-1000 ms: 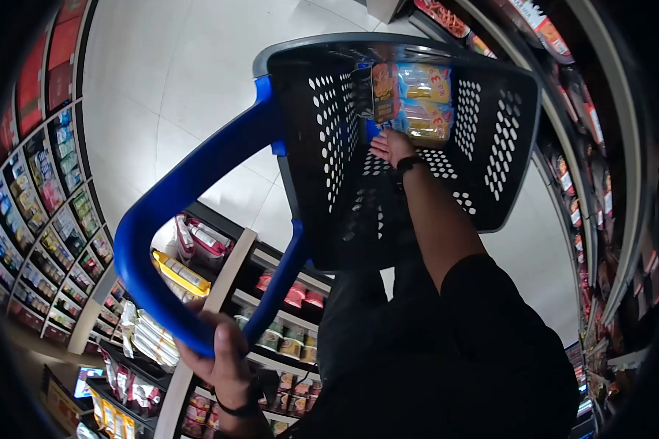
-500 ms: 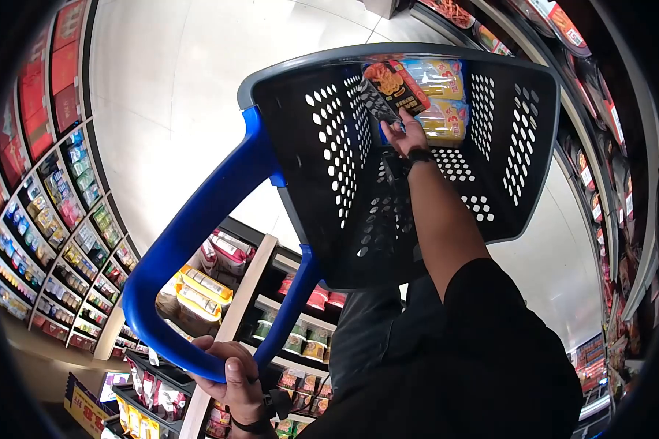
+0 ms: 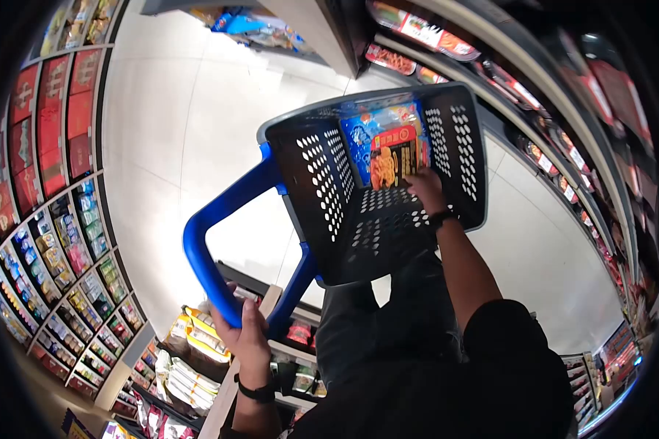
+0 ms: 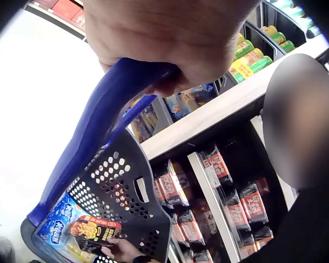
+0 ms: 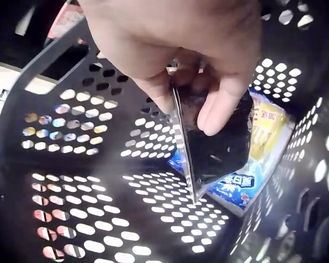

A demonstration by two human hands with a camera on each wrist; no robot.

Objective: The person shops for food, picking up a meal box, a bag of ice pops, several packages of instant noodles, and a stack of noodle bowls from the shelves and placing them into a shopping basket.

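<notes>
And here, gripping tight with the left hand [image 3: 247, 338], curled round the blue handle [image 3: 231, 201] near its lower bend! Over to the right hand [image 3: 426, 192], narrow and pinching the food pack [image 3: 393, 157] by its edge, with the thumb and fingers on opposite sides. Look there: held inside the basket [image 3: 479, 146], close to the far end, showing a red strip and a picture of food to the head view. Turned nearly edge-on in the right wrist view, black and glossy. Just behind it, tucked against the basket's far end, blue-and-yellow packets [image 3: 357, 143], partly covered by the pack; too hidden to tell whether touching it. Tilted now, with the open side towards the body and rows of holes through the walls. Around the 2 wrists, dark bands [image 3: 439, 218]. Below the basket, dark trousers [image 3: 388, 325]. Out beyond, pale floor tiles [image 3: 161, 110]. Off to the left edge, shelves stacked with red boxes [image 3: 53, 110] and, lower down, small colourful packages [image 3: 69, 234]. Along the right, curving shelves of labelled trays [image 3: 426, 31]. Down by the handle's lower bend, yellow-and-white bags [image 3: 206, 335], and up at the top edge, blue bags [image 3: 252, 28] beside a shelf end!
</notes>
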